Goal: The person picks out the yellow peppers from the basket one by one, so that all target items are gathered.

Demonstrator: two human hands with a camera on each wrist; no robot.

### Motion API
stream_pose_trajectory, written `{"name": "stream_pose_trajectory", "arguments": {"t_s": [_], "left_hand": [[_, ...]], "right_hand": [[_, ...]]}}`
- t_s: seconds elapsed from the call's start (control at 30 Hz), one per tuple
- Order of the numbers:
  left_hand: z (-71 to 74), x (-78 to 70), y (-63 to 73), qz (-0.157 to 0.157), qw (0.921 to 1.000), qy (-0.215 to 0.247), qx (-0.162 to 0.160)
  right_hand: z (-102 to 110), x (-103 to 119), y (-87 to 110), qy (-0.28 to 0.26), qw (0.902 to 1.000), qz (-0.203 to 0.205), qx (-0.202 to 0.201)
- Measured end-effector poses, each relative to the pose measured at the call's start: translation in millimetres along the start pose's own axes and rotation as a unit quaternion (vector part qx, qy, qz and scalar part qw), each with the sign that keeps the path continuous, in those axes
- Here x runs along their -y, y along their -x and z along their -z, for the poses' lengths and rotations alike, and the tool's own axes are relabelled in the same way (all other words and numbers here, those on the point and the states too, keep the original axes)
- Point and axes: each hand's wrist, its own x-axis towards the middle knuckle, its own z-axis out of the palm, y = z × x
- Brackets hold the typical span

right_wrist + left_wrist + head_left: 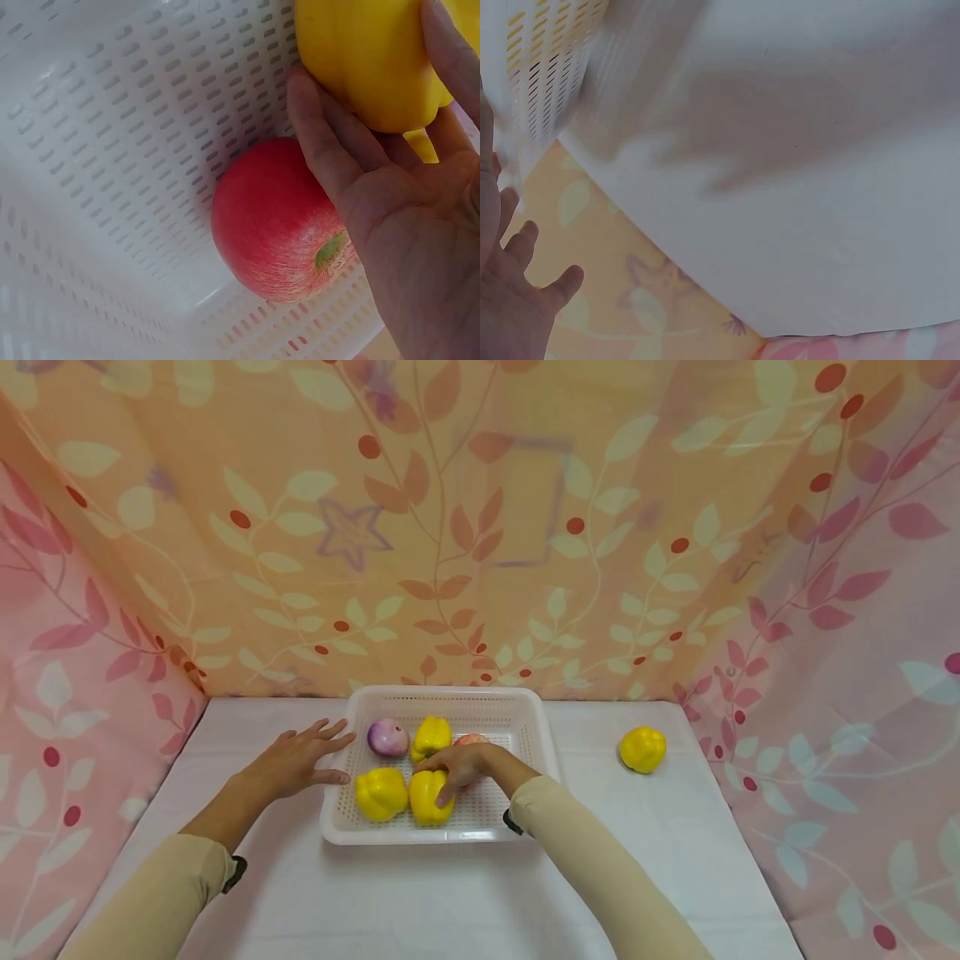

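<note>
R hand (pixel 463 766) on 1 yel. pepper (pixel 427 803)

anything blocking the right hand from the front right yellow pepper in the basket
Nothing visible does: the right hand has its thumb and fingers against the front right yellow pepper. The red apple sits beside the hand in the right wrist view, not between it and the pepper.

Dim, hazy wrist views, soft-edged shadows (pixel 780 124)
</note>
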Motion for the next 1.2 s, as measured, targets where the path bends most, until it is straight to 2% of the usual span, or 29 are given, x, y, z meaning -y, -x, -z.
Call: {"name": "stream_pose_trajectory", "arguments": {"t_s": [0.23, 0.4, 0.5, 0.83, 1.0, 1.2], "left_hand": [[2.6, -3.1, 0.0, -0.002, 1.0, 0.0, -0.002], [3.5, -3.5, 1.3, -0.008, 1.0, -0.001, -0.002], [3.4, -3.1, 2.1, -0.009, 1.0, -0.001, -0.002], [2.3, -3.8, 0.6, -0.001, 1.0, 0.003, 0.006], [1.4, -3.3, 0.8, -0.003, 1.0, -0.002, 0.005], [1.7, -4.1, 1.7, -0.002, 1.0, 0.004, 0.005]], "right_hand": [[2, 2, 7.4, -0.004, 1.0, 0.004, 0.008], [8, 7, 15.0, 0.064, 0.9978, 0.018, -0.01], [12, 11, 21.4, 0.084, 0.9955, 0.031, -0.028], [29, 9, 55.3, 0.036, 0.9909, 0.106, -0.075], [38, 0, 74.9, 0.019, 0.9857, 0.139, -0.093], [45, -21, 98.0, -0.003, 0.9776, 0.154, -0.143]]}}
